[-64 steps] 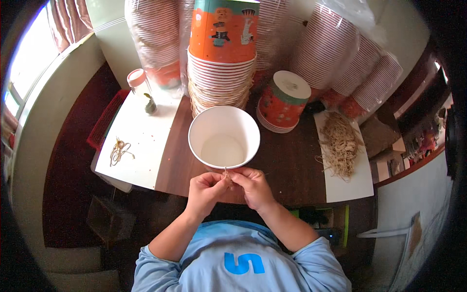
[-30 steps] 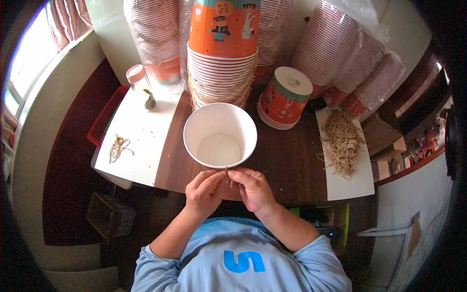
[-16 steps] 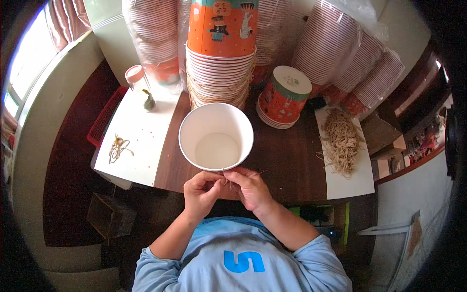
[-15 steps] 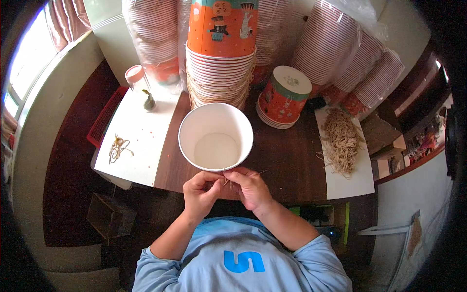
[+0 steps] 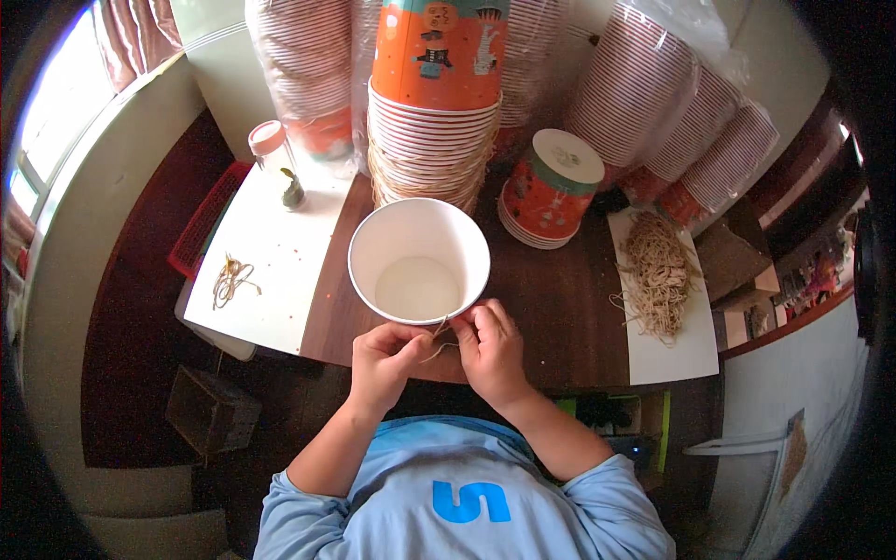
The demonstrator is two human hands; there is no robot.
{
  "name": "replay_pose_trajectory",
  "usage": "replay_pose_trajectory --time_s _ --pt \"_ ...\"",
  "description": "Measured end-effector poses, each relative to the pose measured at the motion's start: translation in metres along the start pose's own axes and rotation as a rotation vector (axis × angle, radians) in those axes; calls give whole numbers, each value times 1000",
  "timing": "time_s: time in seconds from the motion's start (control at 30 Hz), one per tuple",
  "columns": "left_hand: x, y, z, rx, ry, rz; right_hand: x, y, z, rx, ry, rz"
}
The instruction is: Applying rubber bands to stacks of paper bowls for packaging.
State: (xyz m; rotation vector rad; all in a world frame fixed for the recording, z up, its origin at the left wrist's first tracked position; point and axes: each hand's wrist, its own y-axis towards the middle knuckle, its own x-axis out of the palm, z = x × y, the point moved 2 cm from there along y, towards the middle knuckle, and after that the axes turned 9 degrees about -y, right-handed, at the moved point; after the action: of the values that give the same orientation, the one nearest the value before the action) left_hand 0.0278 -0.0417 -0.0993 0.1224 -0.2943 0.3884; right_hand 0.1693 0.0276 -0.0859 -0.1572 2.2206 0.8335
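A paper bucket (image 5: 419,252), white inside, stands mouth up at the table's near edge. At its near rim my two hands hold a thin tan string (image 5: 444,345). My left hand (image 5: 383,366) is closed, thumb and forefinger pinched on the string just below the rim. My right hand (image 5: 491,349) is also closed, its fingertips at the rim with the string between them. A loose end of string curls in the gap between my hands. The bucket's outer wall facing me is mostly hidden.
Behind the bucket rises a tall stack of orange buckets (image 5: 435,65) with strings hanging round it. A shorter upside-down stack (image 5: 551,191) stands to the right. Tangled string (image 5: 657,275) lies far right. At left are a jar (image 5: 280,168) and loose string (image 5: 233,280).
My right hand has moved up and right along the rim, away from my left hand, opening a gap that shows the string. The view has shifted slightly.
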Motion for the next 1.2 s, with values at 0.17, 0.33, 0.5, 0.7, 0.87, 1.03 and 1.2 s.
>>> replay_pose_trajectory --time_s 0.17,0.33,0.5,0.7,0.87,1.03,1.2 --pt "2 0 -1 -412 -536 -139 -5 6 -5 -110 -76 66" --pt "2 -10 6 -388 -414 -122 -11 9 11 -39 174 -15" --pt "-7 -24 15 -260 32 -193 -32 8 4 -116 100 -18" --pt "3 -27 26 -70 159 -254 -33 14 -11 -543 34 5" --pt "10 -31 45 70 279 -289 -30 16 -9 -601 75 32" --pt "20 -37 63 132 269 -476 -26 29 6 -573 87 58" --pt "22 -37 66 148 252 -492 -28 37 4 -582 111 -27"
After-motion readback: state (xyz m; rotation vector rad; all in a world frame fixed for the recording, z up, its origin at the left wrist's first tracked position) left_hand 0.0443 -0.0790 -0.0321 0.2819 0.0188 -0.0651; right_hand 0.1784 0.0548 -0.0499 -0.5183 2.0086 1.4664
